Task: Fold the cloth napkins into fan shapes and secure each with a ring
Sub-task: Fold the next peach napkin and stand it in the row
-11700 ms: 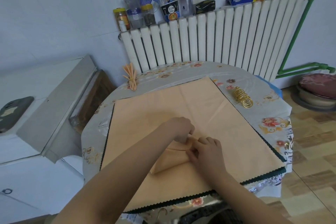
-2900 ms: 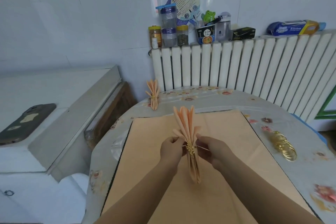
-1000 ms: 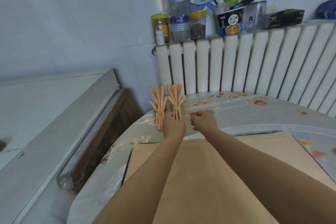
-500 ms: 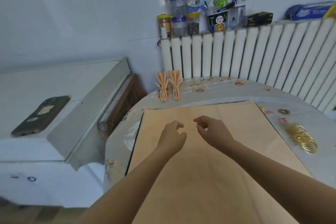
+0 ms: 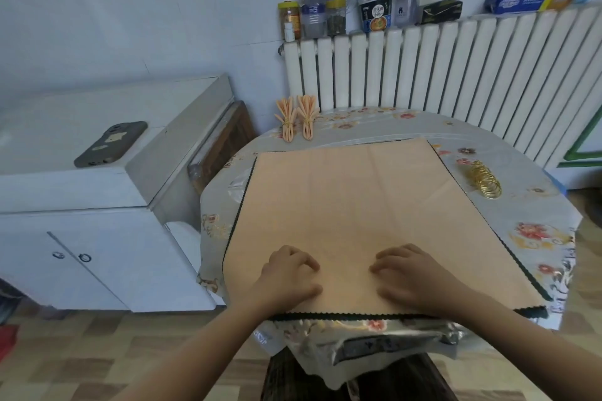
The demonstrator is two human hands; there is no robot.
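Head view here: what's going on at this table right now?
A person is folding peach cloth napkins into fans. Both hands, left hand and right hand, rest with curled fingers on the near edge of the flat napkin, apparently about to start a fold. Two finished fans, each in a ring, lie at the table's far left. Spare gold rings sit to the right.

Both hands (image 5: pixel 288 275) (image 5: pixel 408 275) flat, fingers curled.
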